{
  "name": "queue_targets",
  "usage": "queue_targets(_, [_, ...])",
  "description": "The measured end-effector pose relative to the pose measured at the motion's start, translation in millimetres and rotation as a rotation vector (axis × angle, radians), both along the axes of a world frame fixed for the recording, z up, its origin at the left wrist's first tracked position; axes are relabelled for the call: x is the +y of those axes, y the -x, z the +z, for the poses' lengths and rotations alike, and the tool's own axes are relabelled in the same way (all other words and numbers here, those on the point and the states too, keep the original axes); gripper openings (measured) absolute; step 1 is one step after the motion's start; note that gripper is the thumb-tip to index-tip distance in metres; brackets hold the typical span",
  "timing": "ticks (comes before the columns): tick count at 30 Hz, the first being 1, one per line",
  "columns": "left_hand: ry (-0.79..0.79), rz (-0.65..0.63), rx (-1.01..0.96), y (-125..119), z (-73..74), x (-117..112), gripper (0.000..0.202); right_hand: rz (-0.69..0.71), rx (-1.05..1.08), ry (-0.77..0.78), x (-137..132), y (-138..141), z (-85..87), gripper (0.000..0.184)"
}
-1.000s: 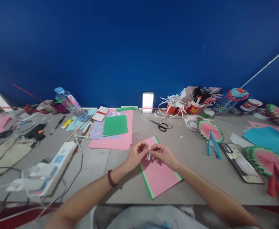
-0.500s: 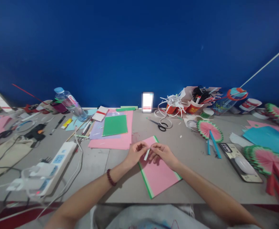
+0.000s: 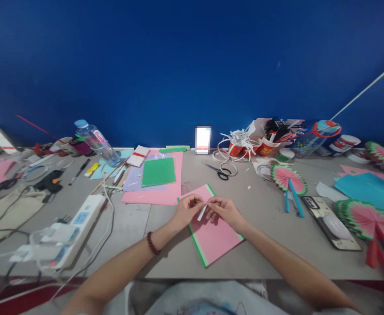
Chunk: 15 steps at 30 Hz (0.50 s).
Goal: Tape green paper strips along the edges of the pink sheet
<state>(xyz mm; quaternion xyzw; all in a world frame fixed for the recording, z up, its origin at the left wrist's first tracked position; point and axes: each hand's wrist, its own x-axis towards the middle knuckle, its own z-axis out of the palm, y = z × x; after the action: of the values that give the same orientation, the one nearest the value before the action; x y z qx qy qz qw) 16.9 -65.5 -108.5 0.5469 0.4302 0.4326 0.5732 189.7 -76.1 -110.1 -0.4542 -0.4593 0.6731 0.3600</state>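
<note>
A pink sheet with green edges lies on the grey table in front of me. Both hands hover over its far half, close together. My left hand and my right hand each pinch one end of a small white strip, which hangs tilted between the fingertips. A dark bead bracelet sits on my left wrist.
Scissors lie behind the sheet. Green, purple and pink papers are stacked at back left, beside a bottle. A power strip and cables fill the left. Paper fans, a phone and cups crowd the right.
The pink sheet has shifted a little to the left and turned. The white strip went from hanging straight down to tilted between my fingertips. Both hands stayed almost in place.
</note>
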Motion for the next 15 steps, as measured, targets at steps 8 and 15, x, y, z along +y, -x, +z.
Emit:
queue_targets(8, [0.012, 0.001, 0.003, -0.4, -1.0, 0.3, 0.03, 0.011, -0.023, -0.018, 0.6, -0.6, 0.6, 0.042])
queue_targets(15, [0.013, 0.005, 0.011, -0.2, -2.1, 0.3, 0.03, 0.013, -0.044, -0.013, 1.4, -2.1, -4.2, 0.043])
